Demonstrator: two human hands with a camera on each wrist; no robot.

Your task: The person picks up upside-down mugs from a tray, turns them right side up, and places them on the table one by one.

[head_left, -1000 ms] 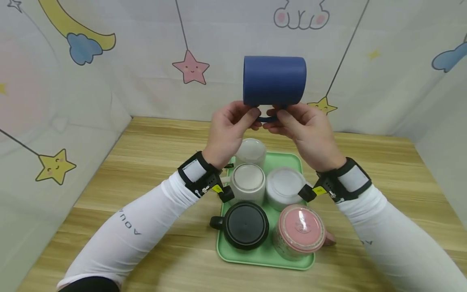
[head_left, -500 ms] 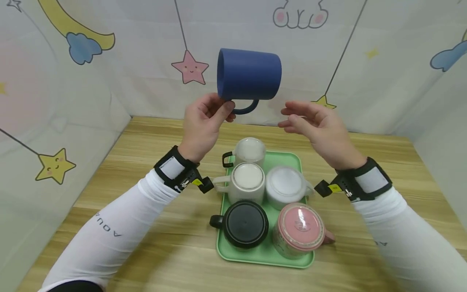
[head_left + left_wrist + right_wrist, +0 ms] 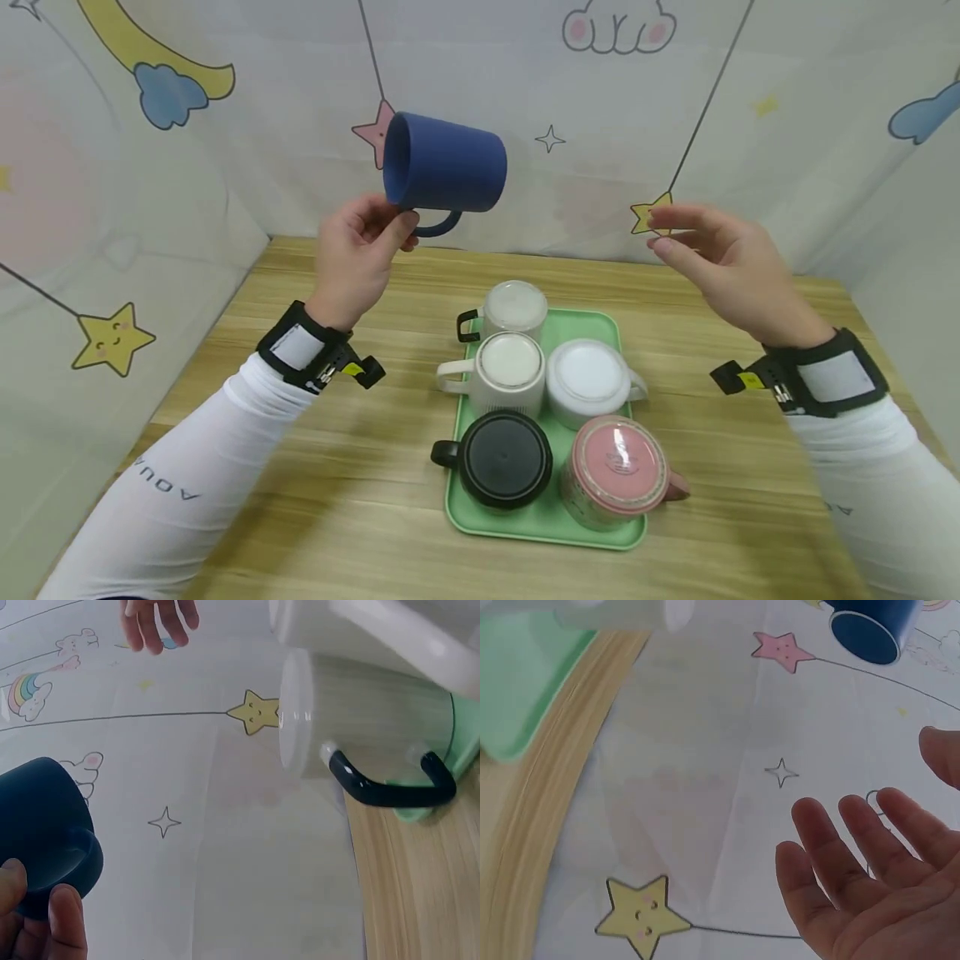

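A dark blue mug [image 3: 450, 162] is held up in the air by my left hand [image 3: 356, 254], which pinches it near its rim and handle. The mug lies sideways, its mouth toward the left and its handle pointing down. In the left wrist view, thumb and fingers hold the blue mug [image 3: 45, 825] close to the handle. My right hand [image 3: 727, 267] is up at the right, apart from the mug, with nothing in it. In the right wrist view, the right hand [image 3: 885, 877] shows its fingers spread and relaxed.
On the wooden table [image 3: 345, 467] lies a green tray [image 3: 547, 529]. Upside-down mugs stand on it: a white one with a black handle [image 3: 515, 307], a white ribbed one [image 3: 510, 371], a wide white cup [image 3: 588, 379], a black mug [image 3: 505, 460] and a pink-based mug [image 3: 618, 467]. A patterned curtain hangs behind.
My right hand has let go of the mug and moved away to the right. The left hand has carried the mug leftward, tilting it slightly. The tray and its mugs have stayed still.
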